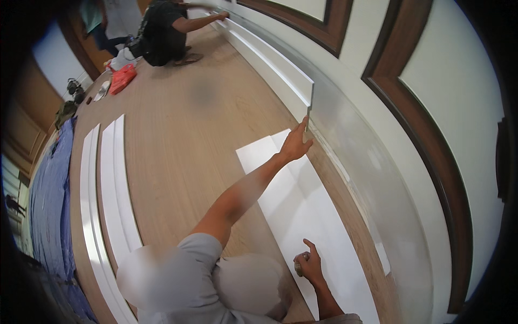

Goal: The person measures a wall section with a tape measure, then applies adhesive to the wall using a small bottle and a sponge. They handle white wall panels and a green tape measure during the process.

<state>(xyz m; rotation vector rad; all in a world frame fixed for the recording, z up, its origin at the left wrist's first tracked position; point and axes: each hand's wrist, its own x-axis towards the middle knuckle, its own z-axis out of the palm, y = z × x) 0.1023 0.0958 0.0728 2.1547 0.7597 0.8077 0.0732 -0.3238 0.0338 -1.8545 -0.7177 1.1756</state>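
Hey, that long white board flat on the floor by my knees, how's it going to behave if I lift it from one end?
The white board looks long, wide and thin, so it would probably sag or wobble if raised from one end. Its surface seems smooth and painted, so it may slide easily on the wood floor. The right hand already holds a small object, so a one-handed lift looks awkward.

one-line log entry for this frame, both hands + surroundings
left hand: fingertips at cut end of white baseboard on wall | right hand: grips small cylindrical object | white board flat on wood floor | second person crouched farther along the wall

head cam | looks down, forward | close over floor (178,135) beside wall (475,81)
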